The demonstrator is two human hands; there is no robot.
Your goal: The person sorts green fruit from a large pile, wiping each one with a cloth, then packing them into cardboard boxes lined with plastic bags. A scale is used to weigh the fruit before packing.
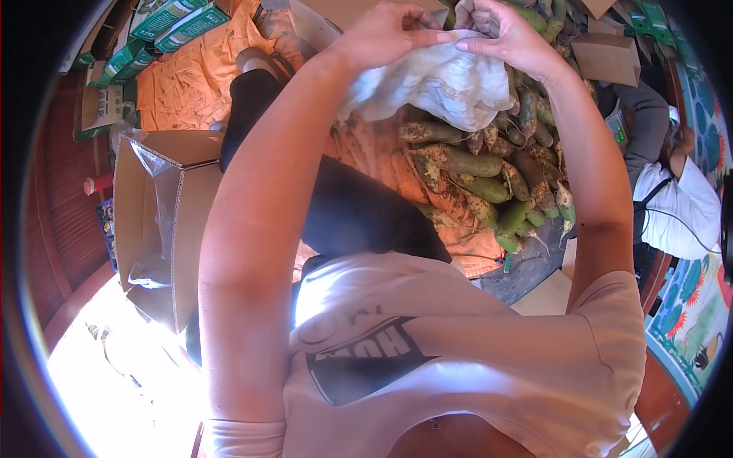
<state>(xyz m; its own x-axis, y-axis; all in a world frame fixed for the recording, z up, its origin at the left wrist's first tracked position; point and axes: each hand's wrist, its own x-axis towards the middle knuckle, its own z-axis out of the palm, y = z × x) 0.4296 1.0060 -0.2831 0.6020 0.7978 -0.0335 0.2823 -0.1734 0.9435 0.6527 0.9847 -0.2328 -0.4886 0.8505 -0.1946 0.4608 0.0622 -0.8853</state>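
Both of my hands are raised at the top of the view, fingertips close together at the upper edge of a crumpled white sheet [458, 84], thin and soft. My left hand [389, 30] pinches its top edge between thumb and fingers. Thumb against curled fingers, my right hand [504, 38] grips the same edge just to the right. The sheet hangs in loose folds and partly covers a heap of long green radishes [462, 160], soil and roots still on them. The heap spreads over an orange cloth [466, 240] beneath and beyond my hands.
An opened cardboard box [202, 221] with a clear plastic liner [159, 198] stands at left. Green-and-white cartons [172, 27] are stacked at upper left. At right, a person in a white garment [676, 210] sits near a device with a green display [618, 131] and a small carton [607, 57].
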